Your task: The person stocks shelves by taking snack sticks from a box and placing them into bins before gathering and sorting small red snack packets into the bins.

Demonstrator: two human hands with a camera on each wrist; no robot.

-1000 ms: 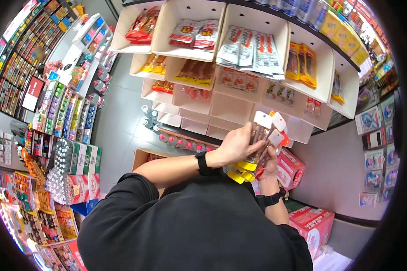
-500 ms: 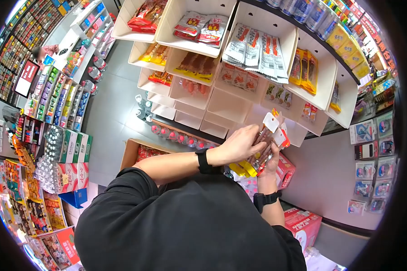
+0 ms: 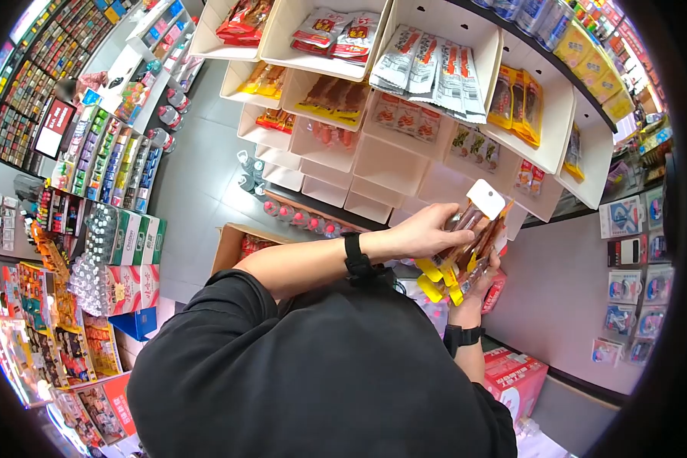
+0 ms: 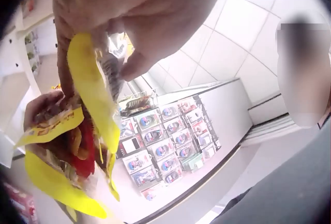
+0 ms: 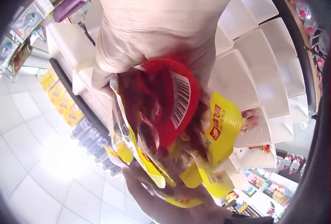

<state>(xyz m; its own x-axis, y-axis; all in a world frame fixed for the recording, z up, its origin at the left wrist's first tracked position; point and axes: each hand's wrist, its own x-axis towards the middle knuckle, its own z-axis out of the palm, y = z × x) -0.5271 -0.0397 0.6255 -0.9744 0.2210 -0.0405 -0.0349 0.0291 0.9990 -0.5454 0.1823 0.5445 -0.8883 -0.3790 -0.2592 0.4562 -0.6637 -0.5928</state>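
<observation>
A bundle of clear packets of brown food with yellow ends [image 3: 452, 279] is held between both hands in front of the torso. My left hand [image 3: 429, 231] pinches packets near the top, beside a white hang tab [image 3: 485, 200]. Lower down and to the right, my right hand [image 3: 477, 287] grips the bundle. In the left wrist view, a yellow packet end [image 4: 93, 84] hangs below the left hand [image 4: 134, 17]. The right wrist view has the right hand [image 5: 160, 22] around the packets, a red one with a barcode [image 5: 181, 100] among them; some fingers are hidden.
Tiered white bins [image 3: 393, 164] with snack packets stand ahead. An open carton [image 3: 227, 250] and bottles [image 3: 300, 219] are on the floor to the left. Red boxes [image 3: 515, 378] sit at lower right, below a panel of hanging packs [image 3: 624, 287].
Both hands and the bundle have shifted right. The packets are turned and spread differently, with one large white tab now upright where several showed a second ago.
</observation>
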